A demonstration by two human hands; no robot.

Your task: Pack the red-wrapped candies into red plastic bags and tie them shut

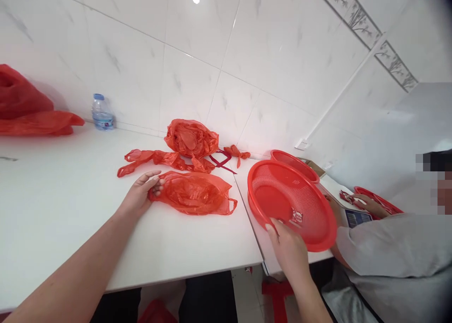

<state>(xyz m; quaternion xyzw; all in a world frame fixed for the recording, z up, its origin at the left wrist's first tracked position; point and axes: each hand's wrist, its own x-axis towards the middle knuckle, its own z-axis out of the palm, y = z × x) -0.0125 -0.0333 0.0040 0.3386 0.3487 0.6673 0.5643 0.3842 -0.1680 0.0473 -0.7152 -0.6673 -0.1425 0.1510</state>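
Observation:
My left hand (145,189) has its fingers curled round the left handle of a red plastic bag (194,193), which lies open-mouthed on the white table. The bag's other handle lies loose to the right. My right hand (287,243) grips the near rim of a round red plastic basket (271,191) with perforated sides, tilted towards me. In the bottom of the basket sits a small red-and-white packet (297,215). Behind the bag are a crumpled red plastic bag bundle (190,138) and a twisted strip of red plastic bag (165,160).
A water bottle (102,112) stands by the tiled wall, near a large red bundle (24,101) at left. Another red basket (294,165) is behind mine. At right a person in a grey shirt (395,252) reaches to a small packet (346,197). The table (176,252) has a seam near my basket.

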